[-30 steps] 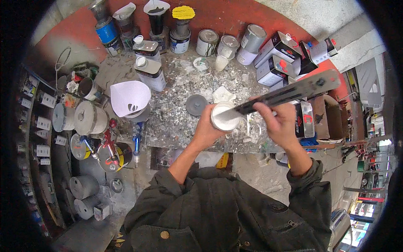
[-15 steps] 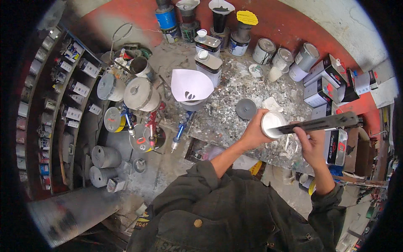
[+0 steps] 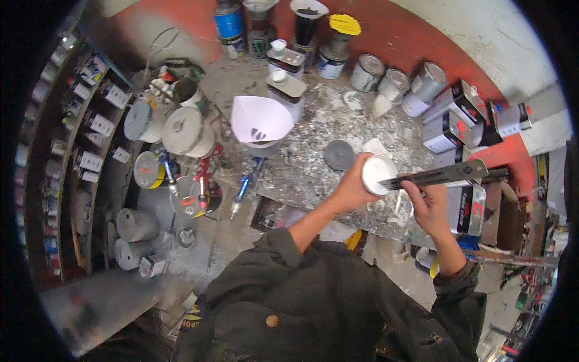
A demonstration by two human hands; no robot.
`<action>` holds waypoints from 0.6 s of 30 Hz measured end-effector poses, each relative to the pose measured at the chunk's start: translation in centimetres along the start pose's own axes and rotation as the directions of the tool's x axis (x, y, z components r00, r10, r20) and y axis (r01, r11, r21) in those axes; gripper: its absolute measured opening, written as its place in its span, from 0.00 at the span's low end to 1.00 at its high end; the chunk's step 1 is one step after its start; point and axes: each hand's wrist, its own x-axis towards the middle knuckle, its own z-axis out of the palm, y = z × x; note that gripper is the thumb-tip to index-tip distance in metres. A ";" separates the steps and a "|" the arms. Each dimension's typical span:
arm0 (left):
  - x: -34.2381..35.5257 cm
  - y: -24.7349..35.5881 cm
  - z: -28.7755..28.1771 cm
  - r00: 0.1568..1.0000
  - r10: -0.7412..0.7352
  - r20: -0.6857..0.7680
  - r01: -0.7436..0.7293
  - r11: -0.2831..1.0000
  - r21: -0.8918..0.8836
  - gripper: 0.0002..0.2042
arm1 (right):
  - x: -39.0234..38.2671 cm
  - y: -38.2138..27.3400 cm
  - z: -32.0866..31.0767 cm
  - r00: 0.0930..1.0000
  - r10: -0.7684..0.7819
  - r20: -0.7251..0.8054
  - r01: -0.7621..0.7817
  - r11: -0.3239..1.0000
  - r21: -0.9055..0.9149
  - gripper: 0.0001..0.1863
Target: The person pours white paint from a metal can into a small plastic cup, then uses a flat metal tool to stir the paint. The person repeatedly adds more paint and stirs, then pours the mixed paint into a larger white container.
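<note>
A long dark strip [image 3: 449, 173] slants into a white-filled cup [image 3: 375, 192]

Long flat strip [image 3: 445, 174] in white-filled cup [image 3: 378, 157]

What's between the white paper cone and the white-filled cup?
The round grey lid, lying on the paint-spattered bench, then the left hand's fingers against the cup. Shows in the head view.

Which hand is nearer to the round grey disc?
Left: the left hand, wrapped around the white-filled cup, is close beside the grey disc, to its right. The right hand, holding the long dark strip, is farther right, beyond the cup.
</note>
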 end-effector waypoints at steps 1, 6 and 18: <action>0.0 -0.1 0.1 1.000 0.003 0.000 -0.003 1.000 0.010 0.49 | 0.0 -0.4 -0.1 1.000 0.013 -0.005 -0.013 1.000 -0.003 0.07; -0.3 0.2 0.5 0.998 0.060 0.012 -0.059 0.994 -0.092 0.45 | 1.2 -1.5 -2.7 0.990 -0.068 -0.123 0.057 0.994 -0.091 0.09; -0.3 1.7 -0.5 0.999 -0.006 0.040 0.009 0.998 -0.069 0.46 | -0.2 0.8 -1.0 0.999 0.001 0.051 0.001 0.999 -0.040 0.08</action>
